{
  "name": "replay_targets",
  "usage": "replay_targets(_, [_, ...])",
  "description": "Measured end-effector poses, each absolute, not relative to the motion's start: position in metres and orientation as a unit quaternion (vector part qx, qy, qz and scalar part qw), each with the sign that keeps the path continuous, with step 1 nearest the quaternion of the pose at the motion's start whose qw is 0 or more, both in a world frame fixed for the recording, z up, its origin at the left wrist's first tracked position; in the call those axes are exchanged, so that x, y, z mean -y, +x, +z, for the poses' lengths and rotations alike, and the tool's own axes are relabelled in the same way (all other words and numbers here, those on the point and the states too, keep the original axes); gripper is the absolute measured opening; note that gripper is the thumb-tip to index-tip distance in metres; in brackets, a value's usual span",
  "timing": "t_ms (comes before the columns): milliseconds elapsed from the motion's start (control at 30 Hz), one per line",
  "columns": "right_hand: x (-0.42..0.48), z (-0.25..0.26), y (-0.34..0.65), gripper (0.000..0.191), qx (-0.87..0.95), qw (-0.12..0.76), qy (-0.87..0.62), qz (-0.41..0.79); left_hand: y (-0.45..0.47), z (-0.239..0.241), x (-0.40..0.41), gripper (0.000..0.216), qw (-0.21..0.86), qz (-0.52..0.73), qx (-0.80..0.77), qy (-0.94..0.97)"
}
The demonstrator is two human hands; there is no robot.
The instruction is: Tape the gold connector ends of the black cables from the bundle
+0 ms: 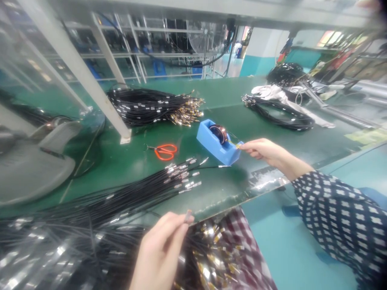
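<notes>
My left hand is low in the middle of the head view, thumb and forefinger pinched on a small silvery cable end with a yellowish tip. Most of that cable is hidden behind the hand. At the right, my right hand has its fingertips closed on a thin amber strip of tape at the front of a blue tape dispenser. A brown tape roll sits in the dispenser. Just left of it, black cables with silvery ends lie across the green bench.
Orange-handled snips lie left of the dispenser. Behind them is a bundle of black cables with gold-coloured ends. A coiled cable bundle and white cloth lie at the back right. A white shelf post stands on the left; more cables fill the foreground.
</notes>
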State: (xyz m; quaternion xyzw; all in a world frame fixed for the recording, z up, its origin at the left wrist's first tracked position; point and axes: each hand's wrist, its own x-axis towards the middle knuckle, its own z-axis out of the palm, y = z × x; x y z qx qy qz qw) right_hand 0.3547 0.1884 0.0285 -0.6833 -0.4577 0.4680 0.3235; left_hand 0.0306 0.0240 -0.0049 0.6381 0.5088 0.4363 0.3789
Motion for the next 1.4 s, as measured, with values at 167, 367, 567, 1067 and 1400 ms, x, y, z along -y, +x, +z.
replay_targets(167, [-0.187,0.024,0.354,0.034,0.43,0.336,-0.674,0.497,0.029,-0.005,-0.023,0.017,0.389,0.439,-0.514,0.626])
replay_targets(367, [-0.188,0.016,0.353,0.033,0.404,0.351,-0.643,0.548,0.029,-0.004,-0.026,0.021,0.393,0.429,-0.519,0.627])
replay_targets(567, [-0.191,0.018,0.358,0.03,0.392,0.351,-0.62,0.582,0.029,-0.004,-0.028,0.021,0.394,0.426,-0.523,0.625])
replay_targets(1067, [-0.189,0.015,0.355,0.026,0.418,0.349,-0.618,0.567,0.028,-0.006,-0.03,0.021,0.4,0.411,-0.529,0.626])
replay_targets(1400, [-0.186,0.017,0.348,0.01,0.493,0.34,-0.71,0.372,0.028,-0.005,-0.033,0.017,0.415,0.391,-0.536,0.623])
